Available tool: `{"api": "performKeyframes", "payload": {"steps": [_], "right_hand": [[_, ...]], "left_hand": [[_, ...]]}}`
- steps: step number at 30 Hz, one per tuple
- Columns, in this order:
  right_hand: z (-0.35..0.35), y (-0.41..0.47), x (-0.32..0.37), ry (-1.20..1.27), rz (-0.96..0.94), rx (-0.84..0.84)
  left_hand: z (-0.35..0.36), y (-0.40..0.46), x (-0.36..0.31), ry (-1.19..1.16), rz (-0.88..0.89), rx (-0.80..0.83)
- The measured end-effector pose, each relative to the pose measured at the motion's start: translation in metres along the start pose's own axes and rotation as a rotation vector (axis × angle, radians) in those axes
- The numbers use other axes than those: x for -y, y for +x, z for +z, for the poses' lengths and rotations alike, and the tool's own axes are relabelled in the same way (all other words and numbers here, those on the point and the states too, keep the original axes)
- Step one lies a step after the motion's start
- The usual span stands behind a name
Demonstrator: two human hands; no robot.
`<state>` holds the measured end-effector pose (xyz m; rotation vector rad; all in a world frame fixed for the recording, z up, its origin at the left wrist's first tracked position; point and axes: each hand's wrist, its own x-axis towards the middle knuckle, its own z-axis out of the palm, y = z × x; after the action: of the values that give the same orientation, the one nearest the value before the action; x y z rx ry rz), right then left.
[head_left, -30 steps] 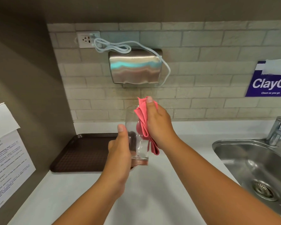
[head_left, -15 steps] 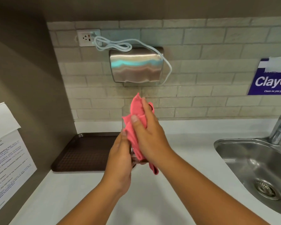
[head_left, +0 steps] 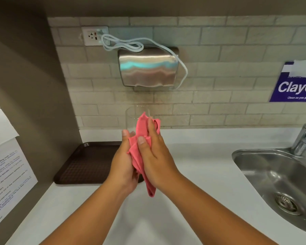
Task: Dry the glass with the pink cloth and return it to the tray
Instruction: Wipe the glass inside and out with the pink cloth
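A clear drinking glass (head_left: 132,116) stands upright in the air above the counter; only its rim and upper wall show above my hands. My left hand (head_left: 122,165) grips its lower part from the left. My right hand (head_left: 155,156) presses the pink cloth (head_left: 141,138) flat against the side of the glass facing me, fingers pointing up. A tail of the cloth hangs down below my right palm. The dark brown tray (head_left: 85,165) lies on the counter to the left, partly hidden behind my left hand.
A steel sink (head_left: 276,179) with a tap (head_left: 304,138) takes up the right side. A steel wall unit (head_left: 147,68) with a white cable hangs above. Papers (head_left: 5,165) are stuck on the left wall. White counter (head_left: 193,156) lies between tray and sink.
My right hand has slid the cloth from the right side of the glass around to the side facing me. The cloth now covers most of the glass. Both hands have dropped slightly.
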<state>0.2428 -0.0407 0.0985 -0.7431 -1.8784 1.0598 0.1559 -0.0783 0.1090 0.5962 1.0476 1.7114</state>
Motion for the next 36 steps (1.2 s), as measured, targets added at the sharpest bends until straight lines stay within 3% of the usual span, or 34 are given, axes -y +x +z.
{"api": "performKeyframes", "payload": {"steps": [4, 9, 13, 19, 23, 27, 31, 36], "right_hand": [[-0.019, 0.021, 0.009, 0.014, 0.020, -0.067], [-0.044, 0.030, 0.010, 0.353, 0.195, -0.193], [-0.036, 0.009, -0.001, 0.480, 0.307, -0.130], [-0.030, -0.010, -0.011, 0.123, 0.016, 0.049], [-0.035, 0.001, 0.003, 0.029, -0.059, -0.031], [-0.051, 0.026, 0.030, 0.191, 0.057, -0.237], [-0.058, 0.041, 0.034, 0.211, 0.117, -0.206], [-0.063, 0.048, 0.033, 0.028, 0.121, -0.259]], "left_hand": [[-0.001, -0.007, 0.016, 0.034, 0.013, 0.040], [0.000, -0.015, 0.023, 0.009, -0.005, 0.125], [-0.001, -0.011, 0.013, -0.036, -0.017, 0.170], [-0.004, -0.010, 0.006, 0.001, -0.087, 0.106], [-0.004, -0.010, 0.007, 0.055, -0.073, 0.170], [0.000, -0.014, 0.012, -0.058, -0.081, 0.247], [-0.001, -0.015, 0.016, -0.090, -0.121, 0.252], [-0.005, -0.015, 0.005, 0.192, -0.066, 0.121]]}}
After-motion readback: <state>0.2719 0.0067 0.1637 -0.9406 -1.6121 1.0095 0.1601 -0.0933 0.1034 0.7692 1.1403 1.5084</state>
